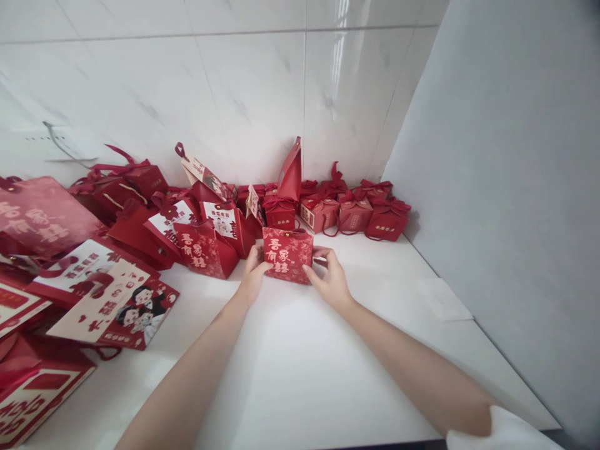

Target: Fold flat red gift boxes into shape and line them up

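Note:
A red gift box [288, 255] with pale characters on its front stands upright on the white tabletop [300, 362], in front of a row of other boxes. My left hand [254, 272] grips its left edge, thumb at the front and fingers behind. At the opposite edge my right hand [330, 278] holds it the same way, thumb on the lower right corner of the front. Just left of my left hand stands a similar red gift box [206, 250], leaning a little. Behind it is one with a white printed panel [222, 220].
Small red boxes with ribbon bows [387, 219] line the tiled wall [253, 94] at the back right. Many more gift boxes crowd the left, among them a card-fronted one with a cartoon couple [140, 312]. A grey wall [515, 187] bounds the right side.

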The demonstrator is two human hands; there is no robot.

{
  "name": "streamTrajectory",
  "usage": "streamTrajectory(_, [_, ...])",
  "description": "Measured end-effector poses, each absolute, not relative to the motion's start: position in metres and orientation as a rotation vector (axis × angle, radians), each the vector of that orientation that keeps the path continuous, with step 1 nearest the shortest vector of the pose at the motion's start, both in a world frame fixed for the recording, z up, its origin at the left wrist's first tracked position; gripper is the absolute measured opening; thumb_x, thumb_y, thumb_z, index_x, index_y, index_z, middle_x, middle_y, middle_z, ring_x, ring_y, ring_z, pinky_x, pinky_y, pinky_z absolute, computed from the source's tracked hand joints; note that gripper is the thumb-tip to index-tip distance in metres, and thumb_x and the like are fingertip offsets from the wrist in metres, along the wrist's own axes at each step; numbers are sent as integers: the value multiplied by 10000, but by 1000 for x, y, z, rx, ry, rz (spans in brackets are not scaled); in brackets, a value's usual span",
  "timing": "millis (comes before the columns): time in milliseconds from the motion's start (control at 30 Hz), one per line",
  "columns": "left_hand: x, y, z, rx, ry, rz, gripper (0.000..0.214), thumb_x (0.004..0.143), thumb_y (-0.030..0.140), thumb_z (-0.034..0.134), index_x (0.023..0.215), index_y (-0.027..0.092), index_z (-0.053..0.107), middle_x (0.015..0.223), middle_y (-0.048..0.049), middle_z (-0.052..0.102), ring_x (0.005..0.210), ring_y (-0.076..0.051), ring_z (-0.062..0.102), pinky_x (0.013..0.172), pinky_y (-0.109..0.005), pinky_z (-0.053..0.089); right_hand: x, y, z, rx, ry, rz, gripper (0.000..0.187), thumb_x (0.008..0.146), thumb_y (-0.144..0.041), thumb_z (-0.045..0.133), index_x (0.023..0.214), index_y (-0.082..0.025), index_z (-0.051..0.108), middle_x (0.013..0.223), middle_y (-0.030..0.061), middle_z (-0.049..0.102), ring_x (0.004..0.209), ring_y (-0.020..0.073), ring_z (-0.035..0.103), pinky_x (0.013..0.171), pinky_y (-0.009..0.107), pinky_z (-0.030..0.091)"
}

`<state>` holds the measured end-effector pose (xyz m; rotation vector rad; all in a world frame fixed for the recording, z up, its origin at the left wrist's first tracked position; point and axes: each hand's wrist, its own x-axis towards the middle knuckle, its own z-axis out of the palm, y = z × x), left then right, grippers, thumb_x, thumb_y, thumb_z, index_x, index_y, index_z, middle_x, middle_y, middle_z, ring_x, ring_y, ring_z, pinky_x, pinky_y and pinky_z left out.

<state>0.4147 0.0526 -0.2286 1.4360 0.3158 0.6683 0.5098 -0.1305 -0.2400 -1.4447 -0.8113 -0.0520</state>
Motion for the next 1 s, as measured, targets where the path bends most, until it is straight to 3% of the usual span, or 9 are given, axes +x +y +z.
streamTrajectory(133, [414, 51, -227, 1418, 281, 563, 552, 650, 190, 711, 1173, 228, 538, 1199, -45, 644, 1141, -227, 585, 940, -328, 493, 516, -128, -245, -1404, -731, 268, 612, 768, -400, 732, 1251, -218, 401, 1162, 112, 624, 1009, 222, 646, 840, 407, 567])
streamTrajectory(333, [406, 52, -223, 1541, 232, 417, 703, 676, 274, 798, 1318, 242, 515, 1327, -91, 598, 1235, -264, 565, 1031, -384, 480, 525, -129, -250, -1374, -696, 377, 427, 758, -462, 737, 1047, -195, 571, 1100, 92, 688, 1040, 229, 657, 959, 428, 517])
streamTrajectory(467, [404, 49, -216, 1555, 291, 428, 585, 666, 340, 822, 1203, 212, 629, 1256, -101, 652, 1160, -260, 621, 989, -375, 509, 527, -129, -253, -1280, -606, 438, 451, 748, -520, 730, 1023, -187, 601, 1068, 82, 702, 993, 227, 668, 906, 397, 538])
streamTrajectory(600, [402, 47, -187, 1551, 411, 356, 438, 750, 430, 739, 1107, 180, 692, 1120, -110, 715, 992, -255, 693, 861, -357, 555, 531, -132, -255, -1272, -525, 441, 491, 839, -632, 537, 1031, -185, 603, 1010, 84, 710, 878, 230, 686, 693, 359, 568])
streamTrajectory(700, [394, 53, -143, 1808, 381, 353, 419, 630, 315, 832, 1014, 178, 734, 997, -92, 744, 900, -269, 709, 745, -323, 567, 535, -134, -257, -1277, -461, 419, 458, 803, -611, 576, 923, -172, 624, 902, 71, 712, 783, 208, 680, 642, 322, 545])
streamTrajectory(767, [383, 61, -102, 1928, 290, 494, 389, 561, 201, 851, 935, 177, 745, 1008, -72, 741, 950, -276, 703, 765, -309, 562, 537, -135, -257, -1280, -445, 416, 428, 765, -567, 631, 927, -171, 634, 863, 54, 707, 750, 189, 668, 641, 306, 534])
streamTrajectory(867, [350, 84, -34, 1861, 414, 725, 178, 768, 239, 641, 832, 87, 706, 959, -53, 715, 942, -246, 712, 715, -291, 554, 536, -138, -256, -1293, -423, 399, 394, 749, -529, 652, 920, -174, 641, 755, 19, 679, 670, 157, 634, 602, 276, 511])
streamTrajectory(933, [316, 105, 7, 1899, 482, 641, 441, 896, 248, 307, 875, -16, 660, 959, -48, 666, 1028, -235, 680, 729, -305, 529, 535, -140, -257, -1307, -411, 395, 363, 748, -525, 654, 838, -175, 629, 684, 1, 646, 605, 133, 602, 578, 261, 497])
streamTrajectory(1000, [277, 124, 30, 2040, 514, 521, 695, 855, 189, -21, 915, -97, 609, 922, -23, 606, 1090, -218, 638, 752, -316, 502, 535, -143, -259, -1318, -408, 408, 362, 744, -529, 659, 796, -173, 616, 682, 3, 643, 585, 122, 596, 578, 258, 498])
